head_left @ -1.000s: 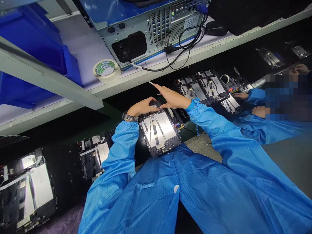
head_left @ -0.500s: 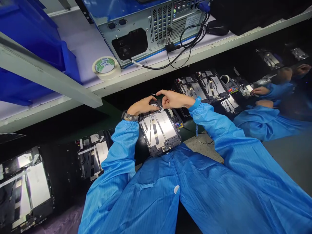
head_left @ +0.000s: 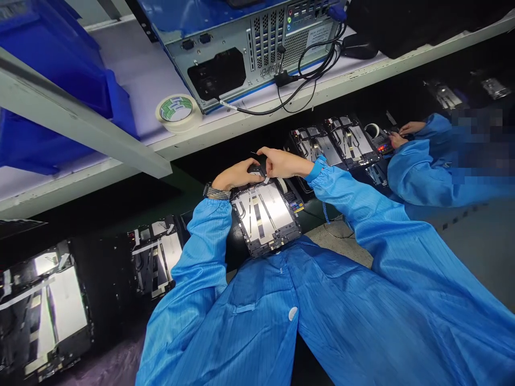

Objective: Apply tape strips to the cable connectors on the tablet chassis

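Note:
An opened tablet (head_left: 265, 212), with a silvery plate, dark flex strips and a dark circuit edge, lies tilted just in front of my body. At its far edge my left hand (head_left: 235, 175), with a banded watch at the wrist, curls its thumb and fingers round the upper corner. My right hand (head_left: 284, 162) is closed beside it, fingertips bent down over the same edge. A small white strip (head_left: 267, 180) shows under the right fingertips. Some thin thing pokes out near the right index finger, too small to name.
More opened tablets lie left (head_left: 60, 305) and right (head_left: 349, 140). A computer case (head_left: 257, 59) with cables and a tape roll (head_left: 177, 111) sit on the shelf (head_left: 241, 128) above. At right, a co-worker's hands (head_left: 398, 140) touch a dark device. Blue bins (head_left: 52, 80) stand upper left.
My hands stay at the tablet's far edge; the right fingers have shifted slightly. The co-worker's hands have moved left and away, onto the dark device. The view has shifted a little.

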A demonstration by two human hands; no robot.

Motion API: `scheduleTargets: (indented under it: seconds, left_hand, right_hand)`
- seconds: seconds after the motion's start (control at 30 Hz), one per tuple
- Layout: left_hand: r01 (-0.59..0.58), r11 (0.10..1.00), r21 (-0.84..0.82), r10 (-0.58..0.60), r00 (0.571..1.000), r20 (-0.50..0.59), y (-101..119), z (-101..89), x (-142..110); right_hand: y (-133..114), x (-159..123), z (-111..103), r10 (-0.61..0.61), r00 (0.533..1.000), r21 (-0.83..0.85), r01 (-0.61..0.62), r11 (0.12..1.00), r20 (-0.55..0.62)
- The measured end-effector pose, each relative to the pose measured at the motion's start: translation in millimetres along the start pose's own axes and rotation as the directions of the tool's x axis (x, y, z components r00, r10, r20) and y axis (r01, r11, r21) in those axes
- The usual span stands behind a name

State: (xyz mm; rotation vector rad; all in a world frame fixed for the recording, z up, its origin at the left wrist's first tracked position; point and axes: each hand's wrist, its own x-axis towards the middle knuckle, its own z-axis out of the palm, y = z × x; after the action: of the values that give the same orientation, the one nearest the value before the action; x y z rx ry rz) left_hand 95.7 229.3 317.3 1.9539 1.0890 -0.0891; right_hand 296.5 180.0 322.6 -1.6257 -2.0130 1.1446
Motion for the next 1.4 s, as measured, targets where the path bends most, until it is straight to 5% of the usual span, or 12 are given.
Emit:
scheduleTargets:
  seconds: [0.33,0.43,0.57,0.73,0.87,1.03,1.2,1.3,1.4]
  left_hand:
    - [-0.07,0.997,-0.03,0.069,0.997,-0.017,-12.1,4.6,9.0]
    - [-0.08,0.996,-0.032,0.079,0.996,-0.035,-11.0,5.5,7.8]
    - [-0.029,0.999,-0.035,0.028,0.999,-0.034,-8.6,2.1,1.7]
    - [-0.053,0.998,-0.041,0.055,0.998,0.033,-10.3,-0.8,-0.8]
    - [-0.048,0.996,0.073,0.051,0.998,-0.038,-8.2,7.8,6.2]
    - [-0.113,0.992,0.06,0.118,0.989,-0.093,-11.1,-0.4,0.0]
    - [-0.33,0.924,-0.194,0.238,0.892,-0.384,-48.0,-13.2,-38.6]
    - [-0.37,0.866,-0.337,0.096,0.783,-0.614,-78.0,7.7,-61.1]
    - [-0.386,0.801,-0.458,-0.07,0.699,-0.712,-97.8,44.8,-77.6]
  right_hand:
    - [-5.7,0.5,13.8,-0.055,0.998,-0.235,0.045,0.971,-0.035]
    - [4.5,4.8,12.6,-0.092,0.987,-0.257,0.056,0.965,-0.132]
    - [36.6,5.5,4.5,-0.05,0.95,-0.066,0.032,0.997,-0.308]
    - [68.7,-8.0,22.1,0.096,0.944,0.377,0.033,0.926,-0.317]
    - [71.5,-15.8,39.5,0.103,0.918,0.385,0.058,0.921,-0.384]
    - [38.8,-33.4,35.3,-0.022,0.839,0.262,0.195,0.945,-0.544]
    - [-4.8,-42.6,50.5,-0.238,0.917,0.249,0.324,0.913,-0.321]
    - [-20.7,-27.2,70.8,-0.298,0.917,0.198,0.354,0.914,-0.265]
    - [-29.2,-6.2,86.5,-0.349,0.92,0.196,0.381,0.903,-0.18]
